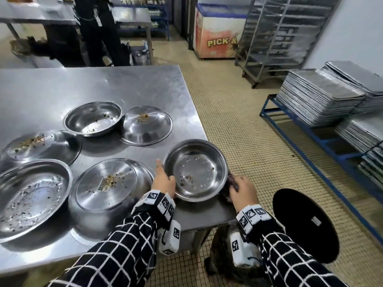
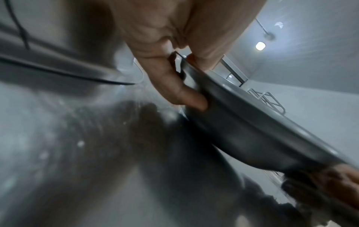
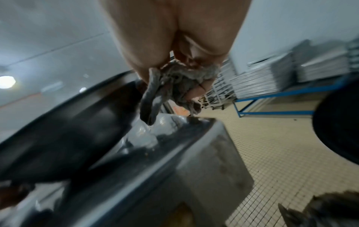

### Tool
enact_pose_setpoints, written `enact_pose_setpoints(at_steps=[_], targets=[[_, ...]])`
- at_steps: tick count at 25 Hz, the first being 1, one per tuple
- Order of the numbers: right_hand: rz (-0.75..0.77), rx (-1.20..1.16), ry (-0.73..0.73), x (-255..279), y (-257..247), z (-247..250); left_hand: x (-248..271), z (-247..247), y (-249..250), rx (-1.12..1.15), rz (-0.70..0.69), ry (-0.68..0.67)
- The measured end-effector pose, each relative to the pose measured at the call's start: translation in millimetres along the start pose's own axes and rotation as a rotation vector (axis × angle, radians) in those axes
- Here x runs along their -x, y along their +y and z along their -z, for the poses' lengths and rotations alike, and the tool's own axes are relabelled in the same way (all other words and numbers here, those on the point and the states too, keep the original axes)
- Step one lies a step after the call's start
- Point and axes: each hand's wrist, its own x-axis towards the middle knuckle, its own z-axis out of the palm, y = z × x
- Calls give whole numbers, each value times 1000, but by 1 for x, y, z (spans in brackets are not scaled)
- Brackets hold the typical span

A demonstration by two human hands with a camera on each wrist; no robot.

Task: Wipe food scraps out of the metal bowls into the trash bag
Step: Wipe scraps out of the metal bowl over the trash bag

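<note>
Round steel bowl [image 1: 196, 169], rim pinched; frayed rag [image 3: 174, 83] bunched.

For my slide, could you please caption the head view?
Left hand grips a scrap-flecked metal bowl at the table corner; right hand holds a rag.

Head view high, looking down at table [image 1: 103, 83], wrist views low, upward, close, both sharing bowl [image 1: 196, 168]
</note>
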Motion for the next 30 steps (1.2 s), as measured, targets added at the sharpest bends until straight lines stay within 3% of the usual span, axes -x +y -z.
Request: enact_pose_setpoints(at_steps=[8, 12, 16, 19, 24, 27, 30], targets=[[-273, -300, 397, 80, 57, 40, 18, -37, 27, 17, -211, -163], [-175, -325, 482, 80, 69, 78, 24, -55, 61, 91, -383, -141], [29, -186, 562, 35, 66, 124, 23, -83, 108, 111, -553, -164], [262, -73, 488, -16, 63, 144, 22, -99, 144, 148, -621, -188], [342, 36, 397, -96, 69, 162, 30, -119, 193, 116, -611, -212], [418, 42, 226, -117, 67, 157, 30, -127, 211, 38, -643, -223], [606, 156, 12, -121, 69, 153, 19, -133, 223, -2, -647, -215]])
